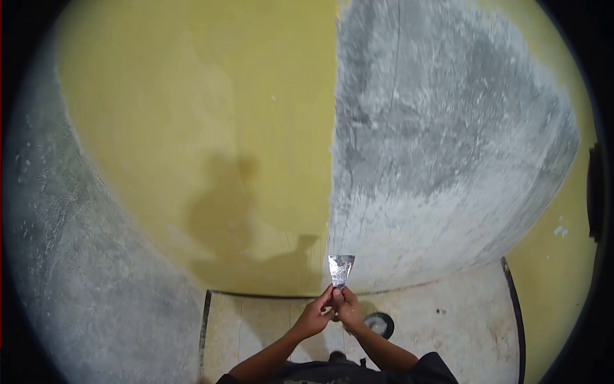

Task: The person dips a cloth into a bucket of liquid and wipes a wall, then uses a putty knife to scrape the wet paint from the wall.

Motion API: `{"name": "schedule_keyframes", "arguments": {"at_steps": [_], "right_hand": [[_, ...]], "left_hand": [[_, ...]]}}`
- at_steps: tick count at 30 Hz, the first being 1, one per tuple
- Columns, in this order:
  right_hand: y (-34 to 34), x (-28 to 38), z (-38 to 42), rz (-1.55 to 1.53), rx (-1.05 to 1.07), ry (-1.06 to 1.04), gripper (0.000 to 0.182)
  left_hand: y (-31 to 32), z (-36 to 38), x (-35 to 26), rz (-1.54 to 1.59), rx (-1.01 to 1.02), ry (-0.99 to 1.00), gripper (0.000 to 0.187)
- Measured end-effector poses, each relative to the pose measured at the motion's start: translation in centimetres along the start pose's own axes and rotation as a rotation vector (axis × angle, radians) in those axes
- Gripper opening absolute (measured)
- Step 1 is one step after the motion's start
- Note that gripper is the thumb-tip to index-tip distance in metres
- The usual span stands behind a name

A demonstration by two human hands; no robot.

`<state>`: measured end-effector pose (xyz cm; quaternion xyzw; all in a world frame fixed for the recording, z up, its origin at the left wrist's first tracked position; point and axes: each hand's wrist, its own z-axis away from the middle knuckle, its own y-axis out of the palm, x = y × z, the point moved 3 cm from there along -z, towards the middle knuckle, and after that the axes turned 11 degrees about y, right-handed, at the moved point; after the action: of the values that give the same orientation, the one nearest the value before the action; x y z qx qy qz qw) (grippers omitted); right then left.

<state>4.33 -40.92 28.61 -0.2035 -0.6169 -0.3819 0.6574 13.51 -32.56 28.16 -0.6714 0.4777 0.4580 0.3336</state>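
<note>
A putty knife [341, 271] with a metal blade smeared with pale material points up, in front of the lower wall. My right hand [348, 310] is closed around its handle, which is mostly hidden by the fingers. My left hand [314, 318] meets it from the other side, its fingers closed at the handle near the base of the blade. Beyond the blade is the edge between the yellow paint [275, 128] and the rough grey-white plaster patch [441, 128].
On the tiled floor [460, 307] just right of my hands sits a black bowl [379, 325] with pale grey material inside. Bare grey plaster [96, 269] covers the left wall. A dark skirting strip [262, 294] runs along the wall's foot. My shadow falls on the yellow paint.
</note>
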Motion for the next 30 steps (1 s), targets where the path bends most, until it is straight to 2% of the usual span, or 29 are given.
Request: {"name": "schedule_keyframes", "arguments": {"at_steps": [1, 2, 3, 4, 5, 7, 8, 10, 11, 13, 14, 17, 19, 21, 23, 24, 28, 30], "right_hand": [[0.3, 1.8, -0.7, 0.052, -0.038, 0.079, 0.036], [0.2, 3.0, -1.2, 0.096, -0.084, 0.164, 0.037], [-1.0, 4.2, -2.8, 0.346, -0.158, 0.029, 0.038], [-1.1, 7.2, -3.5, 0.346, -0.175, -0.038, 0.035], [-1.9, 9.4, -4.9, 0.517, -0.24, -0.193, 0.037], [-0.8, 17.4, -5.3, 0.516, -0.253, -0.34, 0.067], [-0.4, 20.7, -5.9, 0.601, -0.293, -0.479, 0.072], [0.2, 26.4, -6.9, 0.73, -0.458, -0.717, 0.063], [0.8, 29.0, -6.8, 0.852, -0.563, -0.845, 0.063], [0.7, 31.9, -8.7, 0.825, -0.551, -0.827, 0.067], [1.0, 33.1, -8.9, 0.911, -0.571, -0.852, 0.067], [1.6, 36.9, -10.0, 1.068, -0.624, -0.993, 0.069], [2.1, 40.2, -10.5, 1.192, -0.719, -1.138, 0.071], [2.1, 44.0, -10.3, 1.22, -0.771, -1.133, 0.069], [1.6, 46.6, -11.0, 1.465, -0.862, -1.06, 0.061], [0.9, 47.2, -11.2, 1.481, -0.895, -1.064, 0.054], [-0.7, 45.7, -11.4, 1.561, -0.872, -1.0, 0.052], [0.1, 46.6, -12.1, 1.579, -0.851, -1.048, 0.053]], "left_hand": [[-1.9, -0.9, -2.1, 0.002, 0.008, 0.034, 0.063], [-4.5, -1.9, -4.9, -0.143, 0.042, -0.02, 0.072], [-7.4, -3.3, -7.4, -0.291, 0.075, -0.074, 0.081], [-10.5, -5.2, -10.0, -0.405, 0.026, 0.062, 0.08], [-13.7, -7.2, -12.5, -0.516, -0.025, 0.195, 0.079], [-19.3, -12.2, -16.4, -0.826, -0.176, 0.562, 0.073], [-21.1, -14.6, -19.0, -0.889, -0.25, 0.587, 0.067], [-23.5, -19.3, -23.9, -1.064, -0.322, 0.911, 0.066], [-24.3, -21.6, -25.1, -1.197, -0.37, 0.97, 0.067], [-24.8, -25.0, -26.8, -1.248, -0.374, 1.007, 0.07], [-24.9, -26.4, -27.0, -1.276, -0.405, 1.012, 0.072], [-25.2, -30.2, -24.7, -1.198, -0.486, 0.986, 0.073], [-25.0, -30.8, -22.9, -1.652, -0.573, 0.976, 0.072], [-25.2, -31.7, -22.4, -1.704, -0.62, 0.981, 0.07], [-25.2, -31.2, -22.3, -1.645, -0.636, 1.048, 0.066], [-25.2, -31.0, -22.1, -1.647, -0.635, 1.039, 0.066], [-25.2, -31.3, -22.1, -1.688, -0.637, 1.006, 0.065], [-25.2, -31.3, -22.0, -1.686, -0.634, 1.011, 0.064]]}}
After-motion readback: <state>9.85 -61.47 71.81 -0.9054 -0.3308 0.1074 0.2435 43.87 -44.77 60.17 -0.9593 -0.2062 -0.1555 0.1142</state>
